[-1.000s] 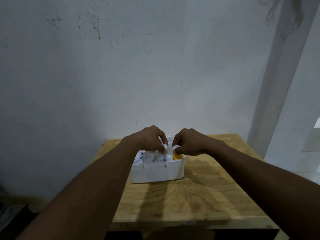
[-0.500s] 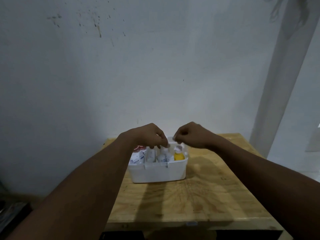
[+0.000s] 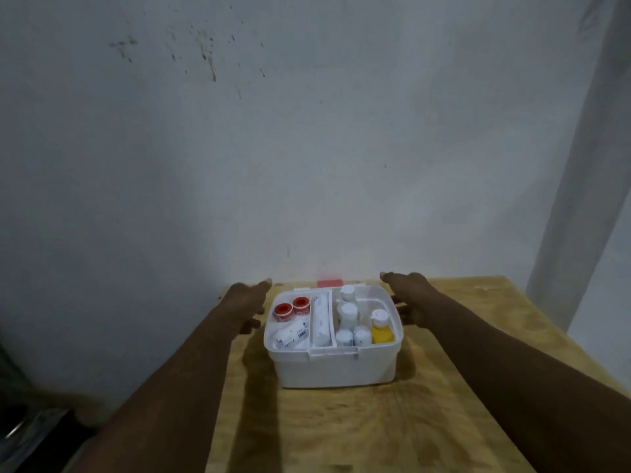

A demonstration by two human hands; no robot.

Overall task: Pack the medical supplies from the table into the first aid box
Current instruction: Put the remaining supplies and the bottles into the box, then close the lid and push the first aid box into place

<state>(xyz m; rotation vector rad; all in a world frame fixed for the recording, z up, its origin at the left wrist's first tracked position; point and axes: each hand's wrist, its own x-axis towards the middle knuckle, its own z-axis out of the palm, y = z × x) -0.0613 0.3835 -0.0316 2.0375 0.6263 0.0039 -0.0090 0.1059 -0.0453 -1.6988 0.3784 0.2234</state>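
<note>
Head view shows the left hand (image 3: 246,303) reaching forward along the left side of the box (image 3: 333,365), fingers stretched out and loosely spread, holding nothing; its fingertips (image 3: 265,284) point past the box's far left corner. Whether it touches the box wall cannot be told. On the other side the right hand (image 3: 411,298) lies just beside the right wall, also flat and spread with nothing in it, its fingertips level with the far rim. Between the two hands the white box stands open on the tabletop (image 3: 358,425), close to the wall (image 3: 307,148). A tray with dividers fills its top. In the left part sit two red tape rolls (image 3: 292,308) side by side at the back, with a wrapped bandage (image 3: 293,333) lying slantwise in front of them. A long white roll (image 3: 321,320) lies in the narrow middle slot. The right part holds several white bottles (image 3: 347,314) standing upright, and a yellow bottle (image 3: 381,331) with a white cap at the near right corner. Behind the box, at the far rim, a small red piece (image 3: 328,283) shows, too blurred to make out. Both forearms cast dark shadows on the pale wood around the box.
</note>
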